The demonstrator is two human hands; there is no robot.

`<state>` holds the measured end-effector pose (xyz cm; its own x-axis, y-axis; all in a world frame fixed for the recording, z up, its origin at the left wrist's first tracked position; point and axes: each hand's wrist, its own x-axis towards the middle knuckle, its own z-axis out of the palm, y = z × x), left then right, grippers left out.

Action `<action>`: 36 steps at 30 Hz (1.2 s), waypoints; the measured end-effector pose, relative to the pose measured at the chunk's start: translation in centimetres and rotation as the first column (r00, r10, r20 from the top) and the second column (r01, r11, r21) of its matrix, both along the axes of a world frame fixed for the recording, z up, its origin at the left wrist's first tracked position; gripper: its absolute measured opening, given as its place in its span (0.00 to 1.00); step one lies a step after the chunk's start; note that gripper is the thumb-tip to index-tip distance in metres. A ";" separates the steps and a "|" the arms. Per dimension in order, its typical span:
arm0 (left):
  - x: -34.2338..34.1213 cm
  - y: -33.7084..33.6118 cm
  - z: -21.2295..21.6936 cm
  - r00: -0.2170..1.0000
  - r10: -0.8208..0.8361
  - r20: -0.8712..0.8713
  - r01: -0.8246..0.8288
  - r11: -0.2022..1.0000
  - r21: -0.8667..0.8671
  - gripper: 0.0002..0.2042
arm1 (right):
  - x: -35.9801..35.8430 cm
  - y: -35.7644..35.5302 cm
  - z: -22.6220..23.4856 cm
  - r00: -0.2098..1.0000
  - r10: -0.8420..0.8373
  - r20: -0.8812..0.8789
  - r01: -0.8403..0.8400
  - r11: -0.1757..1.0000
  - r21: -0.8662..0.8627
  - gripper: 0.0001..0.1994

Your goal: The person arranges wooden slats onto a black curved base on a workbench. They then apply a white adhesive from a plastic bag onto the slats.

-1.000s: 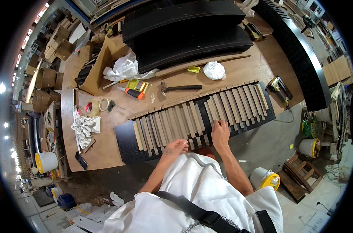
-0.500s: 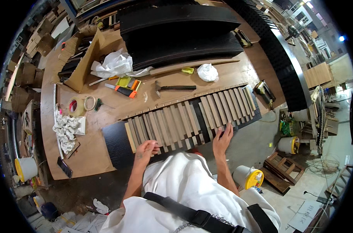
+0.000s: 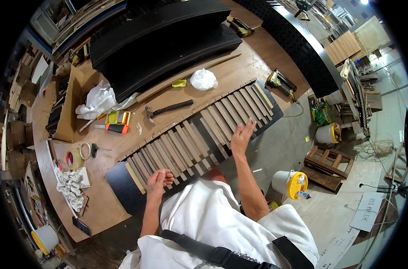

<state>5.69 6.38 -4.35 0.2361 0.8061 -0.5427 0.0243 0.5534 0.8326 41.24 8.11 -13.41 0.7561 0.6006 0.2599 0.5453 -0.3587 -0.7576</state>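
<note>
A long black panel [image 3: 119, 184] lies slantwise along the near edge of the bench. Across it sits a row of narrow grey-brown wooden slats [image 3: 188, 142], side by side, with a wider gap part way along. My left hand [image 3: 160, 180] is at the near ends of the left-hand slats, its fingers curled together; whatever they may hold is hidden. Over the near ends of the right-hand slats is my right hand [image 3: 243, 136], fingers apart and nothing visible in them. Beyond the row rests a claw hammer [image 3: 172, 108].
Stacked black curved boards [image 3: 168, 62] fill the back. An orange-handled knife [image 3: 117, 128], tape roll [image 3: 73, 158], cardboard box [image 3: 74, 112] and crumpled white paper [image 3: 71, 184] lie leftward. A nail gun [image 3: 281, 84] lies far right. A yellow-lidded bucket [image 3: 285, 183] stands on the floor.
The view has swung, so the bench appears more tilted and shifted left. My right hand has lifted its fingers up beside the slats; my left hand stays by the near slat ends.
</note>
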 end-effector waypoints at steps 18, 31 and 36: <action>-0.8 -22.5 -0.2 0.463 -0.603 -0.649 0.383 0.797 -0.468 0.10 | 13.3 0.4 2.2 0.926 -0.163 -0.342 0.222 0.965 0.141 0.27; 7.4 -26.8 -2.7 0.535 -0.493 -0.687 0.320 0.870 -0.375 0.14 | 4.4 15.2 5.1 0.583 0.805 -0.110 -0.797 0.592 0.115 0.15; 7.6 -20.1 0.1 0.783 -0.136 -0.607 -0.044 0.961 -0.272 0.16 | -5.5 20.4 3.2 0.348 0.937 0.042 -0.935 0.350 -0.057 0.12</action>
